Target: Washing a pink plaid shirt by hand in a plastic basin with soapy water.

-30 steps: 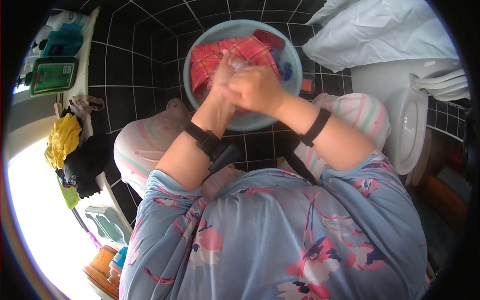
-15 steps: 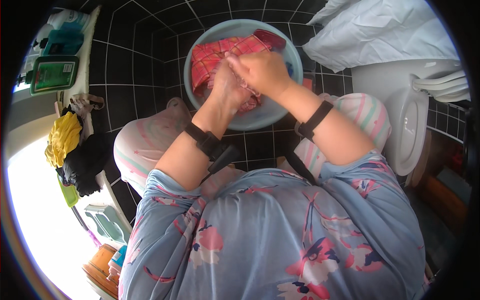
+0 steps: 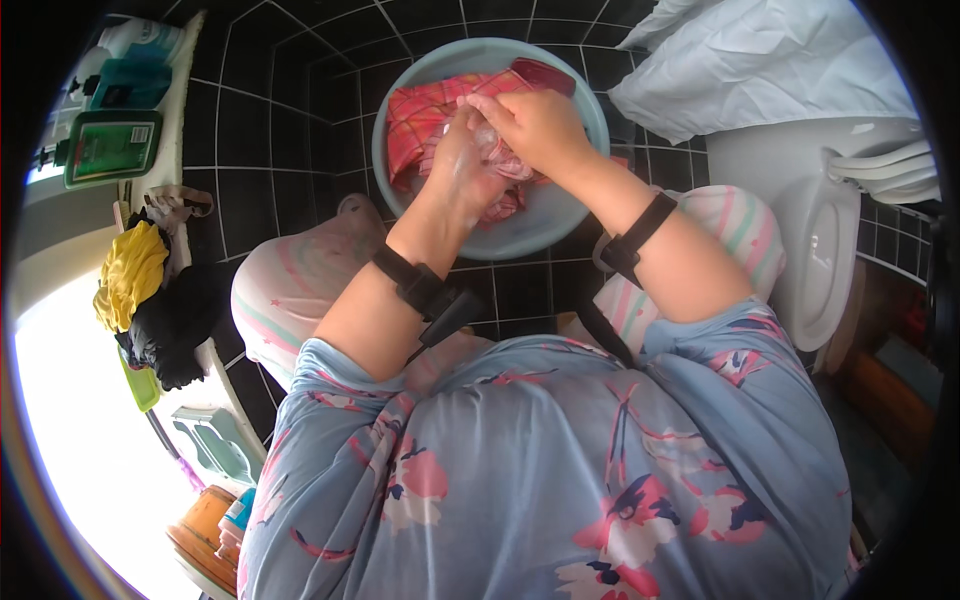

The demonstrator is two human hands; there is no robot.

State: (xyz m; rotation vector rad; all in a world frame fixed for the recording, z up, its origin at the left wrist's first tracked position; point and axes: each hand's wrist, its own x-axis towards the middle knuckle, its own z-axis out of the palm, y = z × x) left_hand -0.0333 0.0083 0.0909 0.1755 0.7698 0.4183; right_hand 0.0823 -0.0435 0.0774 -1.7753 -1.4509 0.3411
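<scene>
A red-and-pink checked cloth (image 3: 415, 120) lies bunched in a pale blue round basin (image 3: 378, 150). My left hand (image 3: 462, 175), with whitish suds on it, grips a wet, twisted fold of that cloth over the basin. From the other side my right hand (image 3: 545, 130) is closed on the same fold, its thumb toward the left fingers. The two hands nearly meet, and some fingers are hidden behind cloth. A darker red piece (image 3: 545, 75) rests at the basin's far right rim.
Black tiles (image 3: 245, 150) surround the basin. To the right stand a white toilet (image 3: 820, 270) and a hanging white sheet (image 3: 760, 70). Green bottles (image 3: 112, 148) line the left ledge, with yellow cloth (image 3: 132, 275) and black cloth (image 3: 175, 330) nearer. My knees flank the basin.
My right hand has loosened and turned slightly, showing more of the pink fold between the hands. More suds show on my left hand. Both hands stay over the basin.
</scene>
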